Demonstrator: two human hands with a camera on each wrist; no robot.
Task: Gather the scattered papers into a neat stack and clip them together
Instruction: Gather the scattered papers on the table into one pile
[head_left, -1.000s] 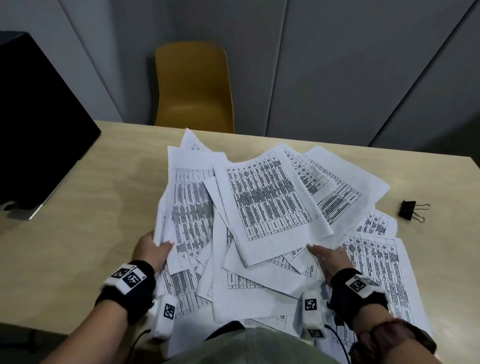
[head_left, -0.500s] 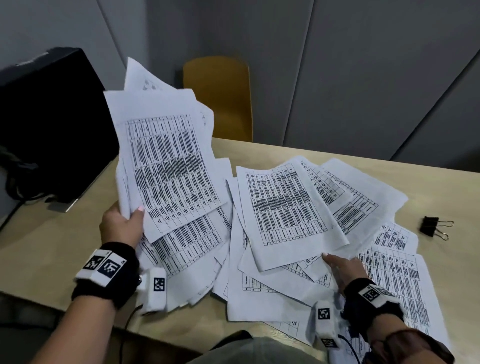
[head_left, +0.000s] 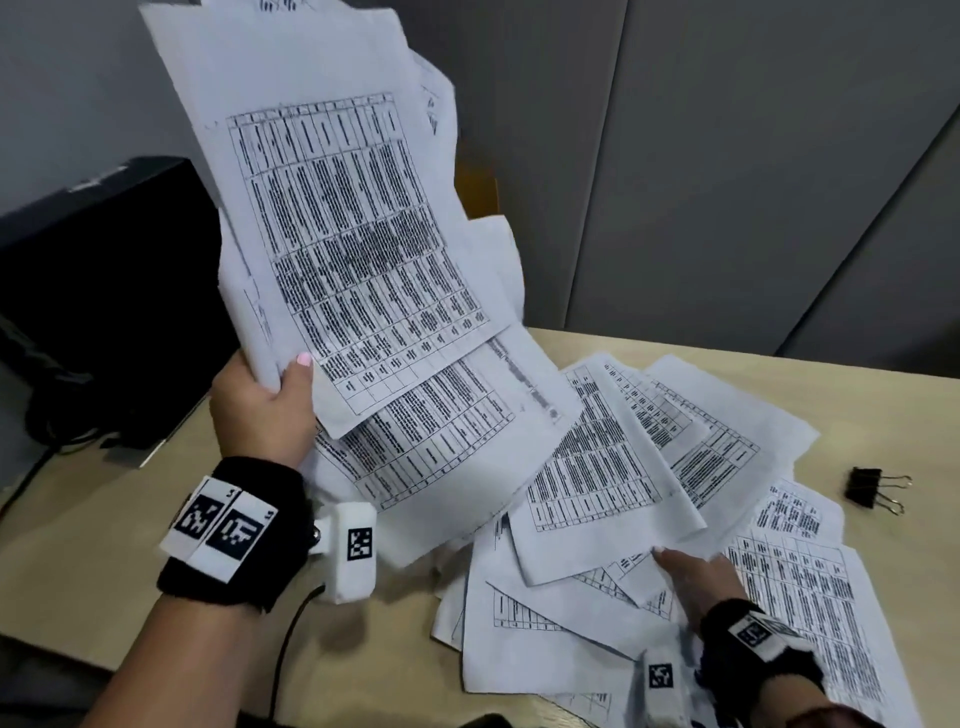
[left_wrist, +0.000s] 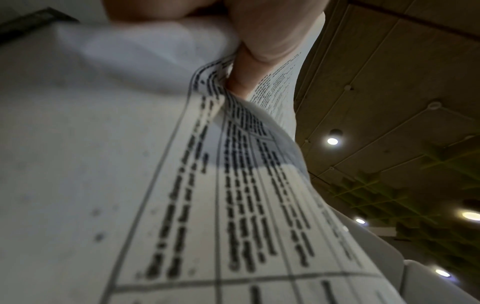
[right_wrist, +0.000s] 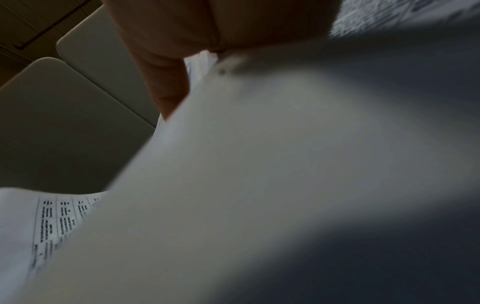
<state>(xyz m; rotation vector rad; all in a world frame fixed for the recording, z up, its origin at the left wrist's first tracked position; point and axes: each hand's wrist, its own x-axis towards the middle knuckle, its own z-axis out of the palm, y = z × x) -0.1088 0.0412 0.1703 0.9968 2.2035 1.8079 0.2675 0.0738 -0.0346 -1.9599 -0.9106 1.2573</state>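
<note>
My left hand grips a bundle of printed sheets by its lower left corner and holds it up off the table, fanned and uneven. In the left wrist view the thumb pinches those held sheets. The other printed papers lie scattered and overlapping on the wooden table. My right hand rests flat on these loose papers, fingers straight; the right wrist view shows a finger against blurred white paper. A black binder clip lies on the table at the right, apart from the papers.
A black monitor with cables stands at the table's left. A yellow chair shows behind the lifted sheets, in front of grey wall panels. Bare tabletop lies at the near left and around the clip.
My left hand has gathered the left part of the pile and lifted it up and to the left. The right hand has stayed on the loose papers. The head view has tilted.
</note>
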